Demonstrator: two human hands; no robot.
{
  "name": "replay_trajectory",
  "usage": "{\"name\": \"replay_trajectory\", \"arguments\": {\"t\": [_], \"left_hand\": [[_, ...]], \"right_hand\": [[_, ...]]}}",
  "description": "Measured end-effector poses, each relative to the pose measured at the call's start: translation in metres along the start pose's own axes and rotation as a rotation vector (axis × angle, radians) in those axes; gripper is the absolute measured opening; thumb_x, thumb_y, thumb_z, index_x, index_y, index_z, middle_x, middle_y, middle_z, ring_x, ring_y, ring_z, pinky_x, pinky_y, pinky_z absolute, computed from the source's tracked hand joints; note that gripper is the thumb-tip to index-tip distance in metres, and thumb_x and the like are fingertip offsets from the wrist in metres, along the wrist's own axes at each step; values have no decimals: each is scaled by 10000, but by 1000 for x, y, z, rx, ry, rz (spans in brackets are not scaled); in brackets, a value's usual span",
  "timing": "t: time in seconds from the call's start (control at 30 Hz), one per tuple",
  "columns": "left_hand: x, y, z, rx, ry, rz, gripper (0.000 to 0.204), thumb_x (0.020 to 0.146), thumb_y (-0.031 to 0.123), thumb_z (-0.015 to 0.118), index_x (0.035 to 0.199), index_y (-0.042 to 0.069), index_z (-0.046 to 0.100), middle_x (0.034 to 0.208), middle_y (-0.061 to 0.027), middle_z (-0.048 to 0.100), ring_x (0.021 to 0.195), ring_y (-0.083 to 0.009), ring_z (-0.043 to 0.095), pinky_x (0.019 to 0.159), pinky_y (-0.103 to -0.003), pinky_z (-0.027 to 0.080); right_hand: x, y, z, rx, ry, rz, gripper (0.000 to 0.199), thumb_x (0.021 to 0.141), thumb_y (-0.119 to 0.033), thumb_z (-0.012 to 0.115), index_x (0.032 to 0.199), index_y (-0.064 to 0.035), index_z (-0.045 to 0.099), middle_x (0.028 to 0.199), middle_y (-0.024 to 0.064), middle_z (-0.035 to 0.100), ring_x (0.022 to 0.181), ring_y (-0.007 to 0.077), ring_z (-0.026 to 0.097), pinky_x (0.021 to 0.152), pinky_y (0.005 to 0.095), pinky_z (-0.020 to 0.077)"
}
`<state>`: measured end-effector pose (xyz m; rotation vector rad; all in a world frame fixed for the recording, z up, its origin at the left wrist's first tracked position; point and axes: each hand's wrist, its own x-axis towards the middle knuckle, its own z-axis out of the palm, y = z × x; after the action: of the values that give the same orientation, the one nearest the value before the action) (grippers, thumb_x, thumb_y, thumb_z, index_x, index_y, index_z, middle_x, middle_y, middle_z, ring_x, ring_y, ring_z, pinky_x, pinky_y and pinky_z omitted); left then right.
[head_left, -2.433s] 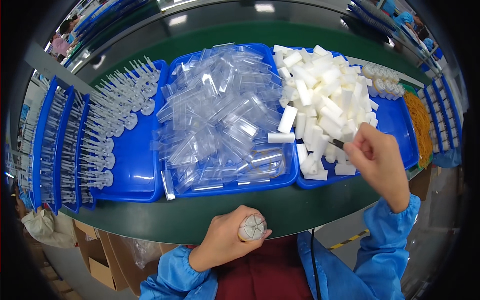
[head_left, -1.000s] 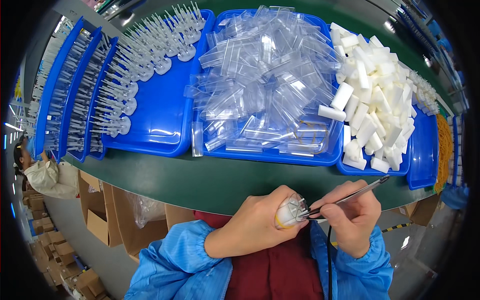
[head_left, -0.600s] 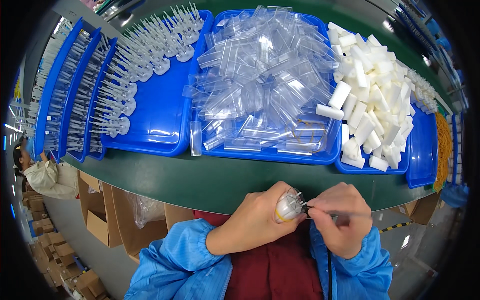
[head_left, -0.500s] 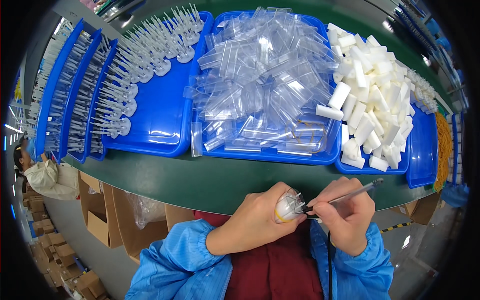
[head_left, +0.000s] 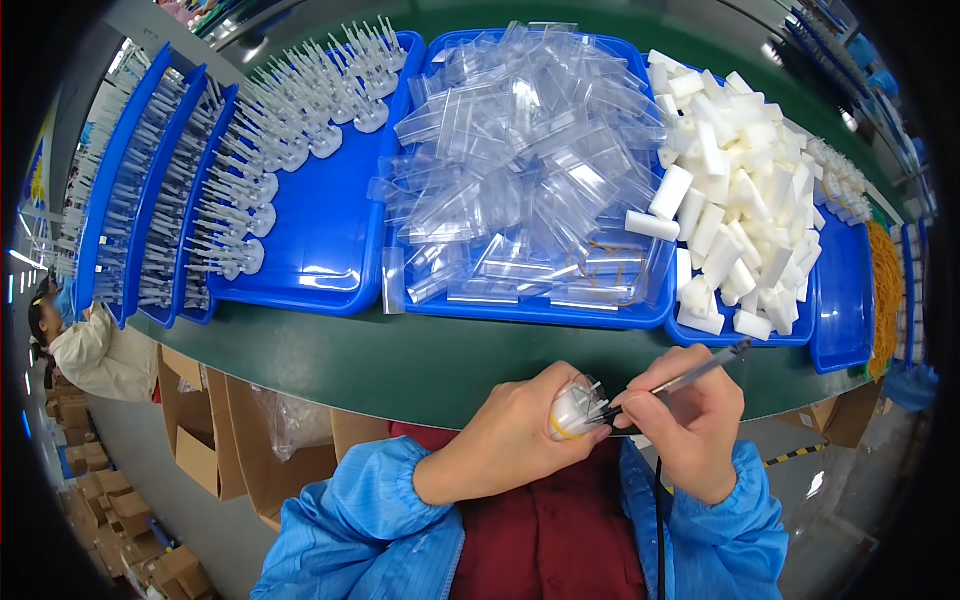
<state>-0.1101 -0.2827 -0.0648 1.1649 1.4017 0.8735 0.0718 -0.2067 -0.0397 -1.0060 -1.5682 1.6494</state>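
Near the green table's front edge, my left hand [head_left: 525,425] is closed around a white rounded part [head_left: 572,412] with a yellow band at its lower end and thin prongs at its upper end. Clear material shows about those prongs. My right hand [head_left: 690,420] pinches a slim pen-like tool [head_left: 690,374] with a see-through grey barrel. Its dark tip lies at the prong end of the white part; whether it touches is too small to tell. A black cord [head_left: 660,530] hangs below my right hand.
Across the table stand a blue tray [head_left: 300,255] of upright pronged white parts, a tray [head_left: 530,312] heaped with clear plastic sleeves and a tray [head_left: 690,332] of white cylinders. Yellow bands [head_left: 885,290] lie far right. Cardboard boxes [head_left: 275,455] and another person [head_left: 95,350] are at left.
The pen-like tool's rear end has moved up and left as my right hand shifted slightly. My left hand keeps its hold on the white part, nearly still.
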Motion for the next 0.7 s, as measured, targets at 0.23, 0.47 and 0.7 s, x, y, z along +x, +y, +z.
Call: {"name": "replay_trajectory", "arguments": {"t": [0.23,0.47,0.7], "left_hand": [[1,4,-1,-2,18,-11,413,834,220,811,1089,-3,575,907,-168,713,829,-306,715,715,-383,555],[-1,4,1,39,-12,8,456,844,263,822,1131,21,562,927,-136,708,831,-238,717,718,-356,558],[-1,3,1,122,-32,2,448,847,249,814,1137,17,563,924,-147,712,826,-284,725,712,-371,561]], "right_hand": [[-1,2,4,-229,31,-386,147,798,54,766,916,17,686,848,103,704,710,177,659,635,276,502],[-1,-3,-1,6,56,-58,149,832,5,777,952,13,690,890,88,700,781,142,652,699,269,510],[5,0,-8,-125,-68,-26,172,812,-28,805,947,-18,698,891,72,706,752,137,660,672,277,507]]}}
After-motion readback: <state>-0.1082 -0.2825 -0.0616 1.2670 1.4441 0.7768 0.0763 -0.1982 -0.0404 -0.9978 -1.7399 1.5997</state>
